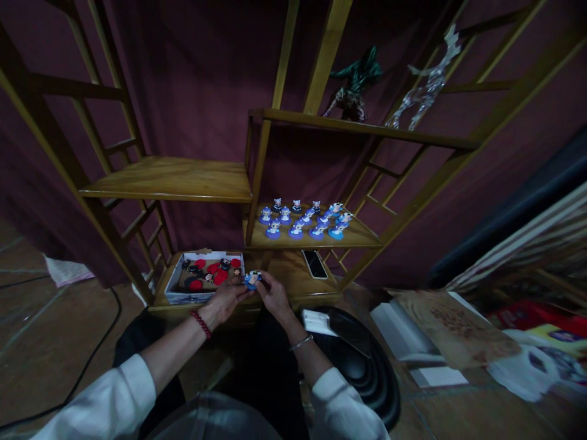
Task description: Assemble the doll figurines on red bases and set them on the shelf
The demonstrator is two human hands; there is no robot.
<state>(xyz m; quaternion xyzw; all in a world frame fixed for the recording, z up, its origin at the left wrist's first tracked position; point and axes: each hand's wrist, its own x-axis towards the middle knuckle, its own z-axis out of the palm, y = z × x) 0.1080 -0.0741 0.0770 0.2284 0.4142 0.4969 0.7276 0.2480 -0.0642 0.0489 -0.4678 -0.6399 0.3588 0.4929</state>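
Observation:
Between my two hands is a small blue figurine [252,280] with a pale body and a round base. My left hand [226,300] grips it from the left, and my right hand [274,294] has its fingers on it from the right. Just left of them, a shallow cardboard box [172,292] holds several red and black figurines [220,277]. Above my hands, on the middle shelf [367,237], several purple figurines [296,228] and blue figurines [338,230] stand in rows. A few dark-based figurines [296,206] are at the back.
A phone [315,264] lies on the lowest shelf, right of my hands. Higher up stand a dark green statue [360,82] and a clear deer figure [424,88]. A black round stepped object [367,379] sits on the floor, near cardboard [454,327] and a plastic bag [523,370].

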